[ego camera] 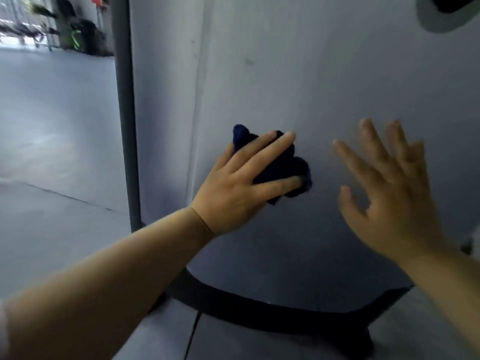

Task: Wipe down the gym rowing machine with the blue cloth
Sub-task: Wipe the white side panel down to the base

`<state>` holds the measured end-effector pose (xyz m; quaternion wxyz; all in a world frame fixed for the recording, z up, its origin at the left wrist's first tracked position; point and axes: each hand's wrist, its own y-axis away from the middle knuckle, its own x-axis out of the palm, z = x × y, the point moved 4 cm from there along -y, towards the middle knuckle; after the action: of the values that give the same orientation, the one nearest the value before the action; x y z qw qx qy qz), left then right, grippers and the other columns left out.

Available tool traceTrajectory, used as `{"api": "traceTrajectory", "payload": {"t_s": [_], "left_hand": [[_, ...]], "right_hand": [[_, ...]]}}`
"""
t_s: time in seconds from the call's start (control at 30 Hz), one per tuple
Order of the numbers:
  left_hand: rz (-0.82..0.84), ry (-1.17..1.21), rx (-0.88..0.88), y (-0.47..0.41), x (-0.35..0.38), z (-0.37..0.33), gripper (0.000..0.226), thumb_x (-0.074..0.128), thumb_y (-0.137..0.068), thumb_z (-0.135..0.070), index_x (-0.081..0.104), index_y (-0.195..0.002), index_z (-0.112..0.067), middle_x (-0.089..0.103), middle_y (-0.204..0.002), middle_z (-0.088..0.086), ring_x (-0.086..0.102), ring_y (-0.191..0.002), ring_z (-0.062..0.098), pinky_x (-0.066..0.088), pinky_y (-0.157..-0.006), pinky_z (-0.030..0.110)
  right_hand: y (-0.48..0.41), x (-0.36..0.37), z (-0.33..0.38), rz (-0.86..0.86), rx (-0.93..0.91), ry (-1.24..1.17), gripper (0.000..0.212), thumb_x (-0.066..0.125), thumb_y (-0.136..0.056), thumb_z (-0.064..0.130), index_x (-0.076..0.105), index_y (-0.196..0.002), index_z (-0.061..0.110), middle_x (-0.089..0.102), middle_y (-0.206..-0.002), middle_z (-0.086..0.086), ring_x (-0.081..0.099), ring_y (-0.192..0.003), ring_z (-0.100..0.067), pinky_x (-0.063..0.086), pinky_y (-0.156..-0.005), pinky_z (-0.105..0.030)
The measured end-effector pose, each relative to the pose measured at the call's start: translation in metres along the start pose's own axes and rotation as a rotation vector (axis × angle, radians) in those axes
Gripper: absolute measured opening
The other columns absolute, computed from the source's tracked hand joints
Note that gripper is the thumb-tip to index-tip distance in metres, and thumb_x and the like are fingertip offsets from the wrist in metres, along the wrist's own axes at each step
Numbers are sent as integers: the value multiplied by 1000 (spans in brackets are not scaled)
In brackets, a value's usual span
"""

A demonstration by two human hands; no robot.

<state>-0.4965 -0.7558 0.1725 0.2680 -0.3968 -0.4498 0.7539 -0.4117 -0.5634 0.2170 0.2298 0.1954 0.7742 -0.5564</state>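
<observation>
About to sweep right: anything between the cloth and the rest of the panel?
Only the right hand, spread open over the grey panel to the right of the blue cloth. The left hand presses the cloth to the panel.

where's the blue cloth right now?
Head view, centre: the blue cloth is bunched under the left hand, pressed against the grey panel; the right hand is to its right, apart.

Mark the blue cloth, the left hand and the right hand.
blue cloth (281, 165): head view, fold between fingers.
left hand (230, 192): head view, back of hand.
right hand (396, 201): head view, back of hand.
</observation>
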Motion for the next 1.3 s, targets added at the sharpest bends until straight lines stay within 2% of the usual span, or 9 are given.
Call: {"api": "traceTrajectory", "payload": {"t_s": [0.13,0.23,0.37,0.53,0.73,0.83,0.97,1.17,1.3], "left_hand": [[-22,-24,86,-54,-15,6,34,59,-92,-13,68,-122,-27,47,-144,21,43,-134,42,35,-107,59],[156,-78,252,-25,6,-9,28,65,-88,-33,72,-115,-27,55,-141,8,45,-135,34,29,-110,58],[334,-57,550,9,17,-20,11,65,-96,-24,71,-100,-32,67,-127,-1,56,-127,24,34,-110,51],[129,-131,411,-53,-5,-8,23,64,-94,-16,77,-105,-32,69,-121,3,60,-120,27,39,-101,48],[297,-130,558,-30,10,-24,11,71,-88,-29,73,-78,-27,70,-118,0,60,-122,24,35,-110,48],[183,-164,543,-60,7,-20,10,70,-91,-24,70,-96,-33,70,-118,0,56,-125,25,30,-114,48],[134,-210,350,-71,7,-20,43,64,-92,-30,49,-133,-27,56,-139,0,42,-137,25,4,-119,55],[459,-350,797,-13,29,-38,27,47,-102,-31,57,-126,-36,49,-147,-2,41,-139,21,5,-121,54],[192,-317,422,-87,12,-35,33,49,-99,-37,48,-131,-31,33,-150,14,23,-142,34,0,-120,51]], "right_hand": [[15,1,-16,-32,36,-30,62,51,-91,25,34,-151,23,21,-162,-9,9,-150,-36,-3,-121,-46],[18,6,-16,-67,61,-67,63,51,-90,21,34,-151,24,21,-162,-8,9,-150,-33,-3,-121,-47],[16,10,-15,-154,64,-105,61,53,-87,17,41,-147,21,26,-159,-11,15,-148,-37,1,-121,-49],[37,20,-19,-266,244,-174,55,52,-91,19,44,-146,15,22,-158,-15,12,-148,-41,3,-122,-51],[58,33,-19,-334,344,-191,55,50,-92,18,42,-146,15,25,-157,-14,14,-147,-42,6,-121,-54],[58,34,-21,-354,324,-172,52,49,-94,21,43,-146,15,28,-156,-17,17,-146,-44,7,-121,-55],[59,35,-22,-370,343,-191,53,49,-94,23,41,-146,18,24,-157,-13,16,-148,-40,8,-121,-54],[66,34,-30,-350,395,-192,55,50,-95,33,36,-148,26,18,-160,-8,10,-151,-33,9,-120,-58],[75,34,-40,-341,477,-197,61,48,-95,48,30,-150,30,11,-162,-7,6,-152,-31,9,-121,-55]]}}
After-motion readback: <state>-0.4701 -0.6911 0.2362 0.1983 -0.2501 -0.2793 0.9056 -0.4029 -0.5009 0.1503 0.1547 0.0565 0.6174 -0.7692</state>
